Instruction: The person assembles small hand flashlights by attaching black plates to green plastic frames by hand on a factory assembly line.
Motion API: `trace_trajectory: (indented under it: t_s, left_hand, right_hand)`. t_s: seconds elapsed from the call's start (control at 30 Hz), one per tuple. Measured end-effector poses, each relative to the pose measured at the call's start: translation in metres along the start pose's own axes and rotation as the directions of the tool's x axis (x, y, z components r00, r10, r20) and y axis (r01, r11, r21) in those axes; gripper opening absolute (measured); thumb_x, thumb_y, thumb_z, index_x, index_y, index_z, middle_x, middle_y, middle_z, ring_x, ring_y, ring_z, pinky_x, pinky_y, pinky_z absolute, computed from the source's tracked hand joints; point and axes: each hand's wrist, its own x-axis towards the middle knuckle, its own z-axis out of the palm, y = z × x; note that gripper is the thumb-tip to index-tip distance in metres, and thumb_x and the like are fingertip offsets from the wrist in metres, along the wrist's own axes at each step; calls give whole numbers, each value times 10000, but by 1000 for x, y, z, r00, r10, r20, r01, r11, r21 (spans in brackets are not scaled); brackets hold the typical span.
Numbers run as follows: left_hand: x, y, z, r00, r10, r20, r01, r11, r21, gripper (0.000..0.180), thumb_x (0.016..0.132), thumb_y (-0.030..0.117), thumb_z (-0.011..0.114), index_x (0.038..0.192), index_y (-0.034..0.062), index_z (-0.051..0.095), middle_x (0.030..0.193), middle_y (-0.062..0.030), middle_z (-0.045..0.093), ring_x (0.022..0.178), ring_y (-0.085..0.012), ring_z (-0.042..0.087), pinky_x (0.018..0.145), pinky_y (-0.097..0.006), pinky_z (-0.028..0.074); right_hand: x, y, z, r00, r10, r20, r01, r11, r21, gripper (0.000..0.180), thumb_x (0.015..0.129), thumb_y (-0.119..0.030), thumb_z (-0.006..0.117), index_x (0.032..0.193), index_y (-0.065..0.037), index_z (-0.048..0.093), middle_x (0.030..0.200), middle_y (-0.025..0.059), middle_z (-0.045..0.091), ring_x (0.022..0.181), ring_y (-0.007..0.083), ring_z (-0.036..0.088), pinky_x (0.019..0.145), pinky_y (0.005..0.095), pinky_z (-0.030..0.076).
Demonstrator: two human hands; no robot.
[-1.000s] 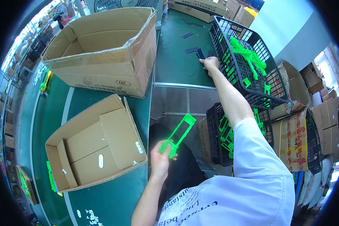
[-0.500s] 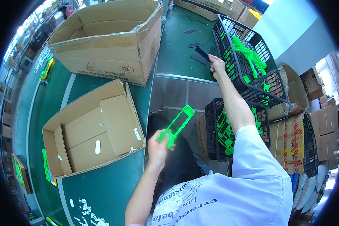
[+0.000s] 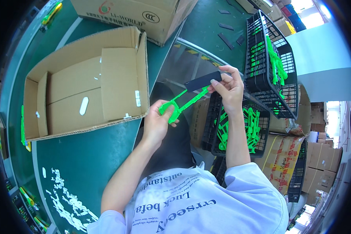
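Between my hands, over my lap, is a bright green plastic frame with two long side bars. My left hand is closed on its wider lower end, thumb on top. My right hand pinches a flat black rectangular plate between thumb and fingers. The plate lies tilted across the far end of the frame and hides part of it. Whether it sits in the frame or only rests over it, I cannot tell.
An open cardboard box with a few white pieces stands on the green table at left. White scraps lie nearer. Black crates of green parts stand at right; several black plates lie beyond. A larger carton stands at far left.
My right hand has picked up a black plate from the far table and brought it back to the green frame. The view has shifted, and the frame is tilted further right.
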Motion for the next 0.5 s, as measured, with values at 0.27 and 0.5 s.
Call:
trace_trajectory:
  t_s: [0.27, 0.5]
  left_hand:
    - [-2, 2, 1, 1000, -25, 2, 25, 999, -21, 160, 998, 203, 560, 985, 44, 573, 878, -98, 674, 688, -127, 624, 605, -258, 498]
    - [-3, 2, 0, 1000, -19, 25, 19, 1000, -12, 180, 993, 223, 569, 958, 46, 568, 878, -100, 675, 685, -128, 624, 609, -257, 494]
  right_hand:
    - [-18, -3, 13, 999, 33, 26, -32, 998, -60, 412, 836, 92, 642, 1219, 4, 520, 817, 73, 646, 669, 118, 646, 603, 235, 528]
    - [-17, 0, 11, 998, 47, 32, -44, 993, -107, 381, 841, 98, 625, 1211, 10, 600, 801, 58, 639, 645, 95, 627, 579, 221, 511]
